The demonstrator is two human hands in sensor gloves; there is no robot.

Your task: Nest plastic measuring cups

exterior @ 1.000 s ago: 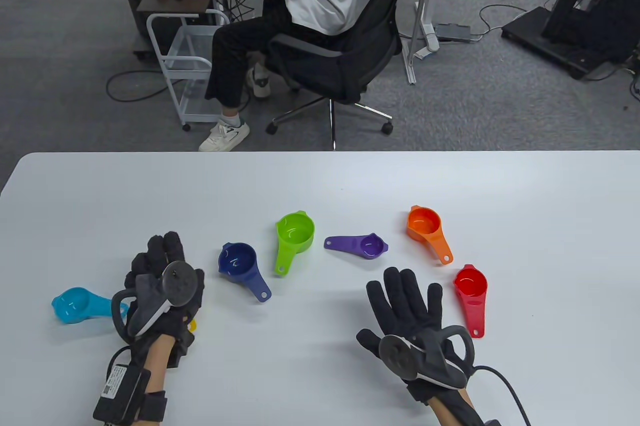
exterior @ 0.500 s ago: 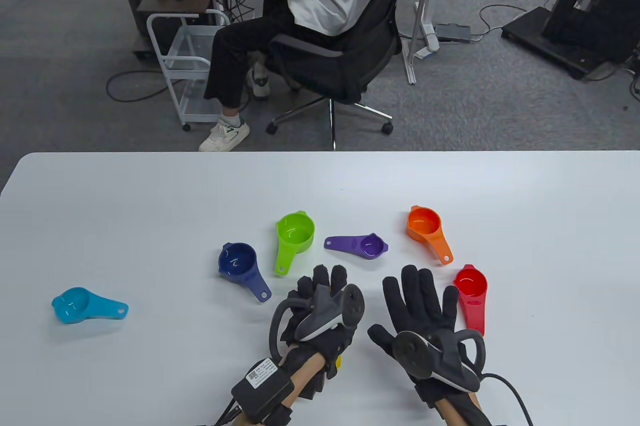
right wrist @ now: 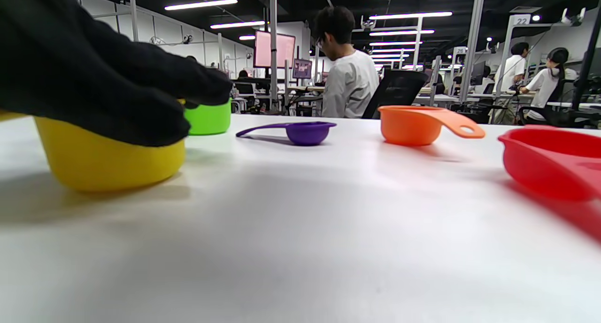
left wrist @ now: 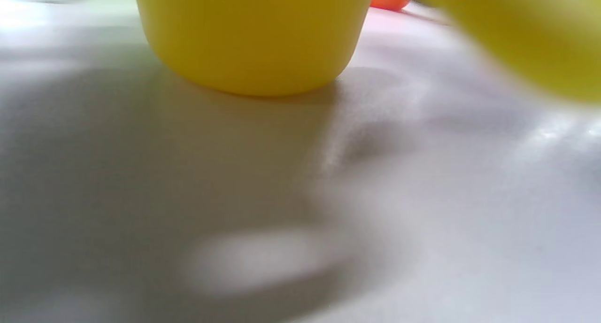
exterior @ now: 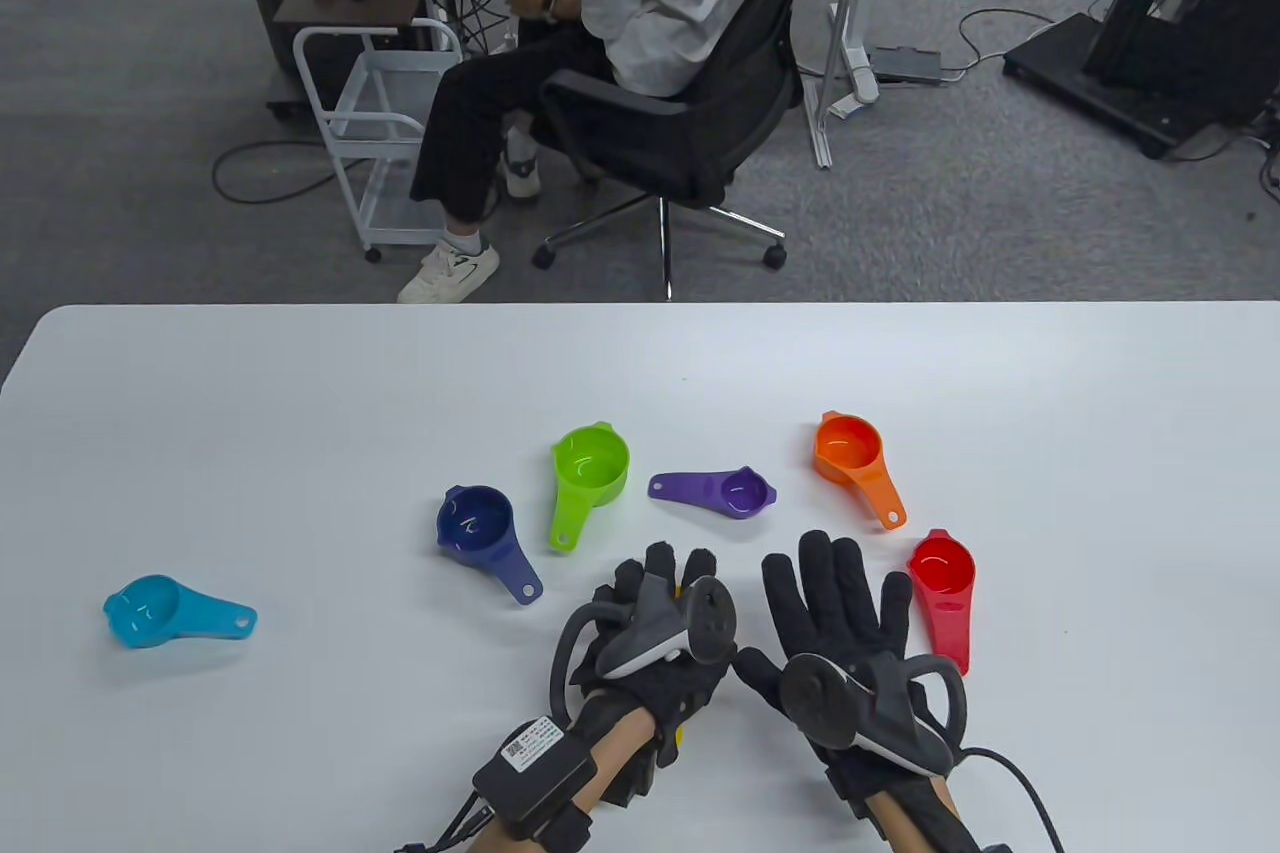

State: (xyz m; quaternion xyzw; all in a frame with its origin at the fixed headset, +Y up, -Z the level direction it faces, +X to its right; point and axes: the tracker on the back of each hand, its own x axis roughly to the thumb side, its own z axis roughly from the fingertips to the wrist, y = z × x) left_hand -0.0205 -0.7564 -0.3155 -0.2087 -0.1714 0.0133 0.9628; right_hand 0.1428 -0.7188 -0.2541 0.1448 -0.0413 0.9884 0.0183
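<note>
On the white table, the light blue plastic measuring cup lies far left, well apart from the rest. Next come the dark blue plastic measuring cup, the lime green plastic measuring cup and the shallow purple plastic measuring cup. Nearer the front, the left hand curls over the yellow plastic measuring cup, which sits on the table, gripping its rim. The right hand lies flat with fingers spread, holding nothing. Beyond it stand the orange plastic measuring cup and, just beside it, the red plastic measuring cup.
</note>
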